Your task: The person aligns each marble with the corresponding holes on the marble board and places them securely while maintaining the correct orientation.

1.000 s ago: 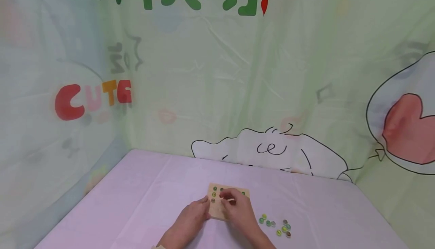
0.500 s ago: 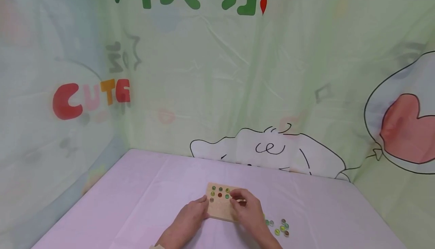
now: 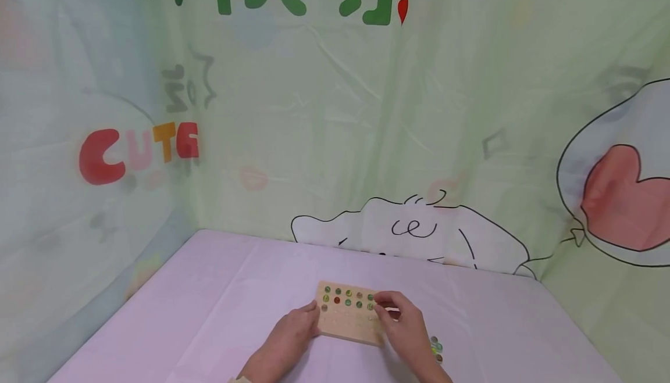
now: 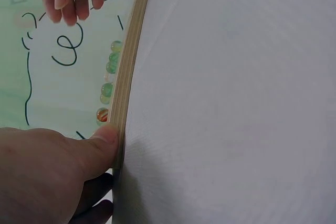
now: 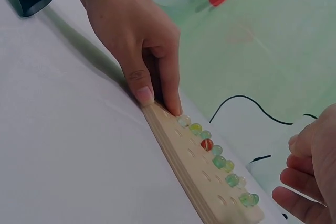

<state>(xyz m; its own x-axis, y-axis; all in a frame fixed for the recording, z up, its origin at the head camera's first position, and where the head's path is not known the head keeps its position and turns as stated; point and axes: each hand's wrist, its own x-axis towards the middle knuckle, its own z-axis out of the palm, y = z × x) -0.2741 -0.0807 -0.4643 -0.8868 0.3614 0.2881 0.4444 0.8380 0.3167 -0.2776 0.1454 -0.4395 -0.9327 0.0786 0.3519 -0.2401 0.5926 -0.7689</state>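
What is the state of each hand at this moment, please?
Left hand: gripping the wooden board at its left edge.
Right hand: open, fingers relaxed beside the board's right end, with nothing visible in it.

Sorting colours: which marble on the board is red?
The red marble, second from left in the second-farthest row; no other on the board looks red.

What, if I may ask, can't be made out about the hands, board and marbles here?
Head view: the number of loose marbles; the right hand may cover some.
Head view: patterns inside the seated marbles, too small.
Left wrist view: the top face of the wooden board, seen nearly edge-on.
Right wrist view: the rest of the right hand, cut off by the right edge.
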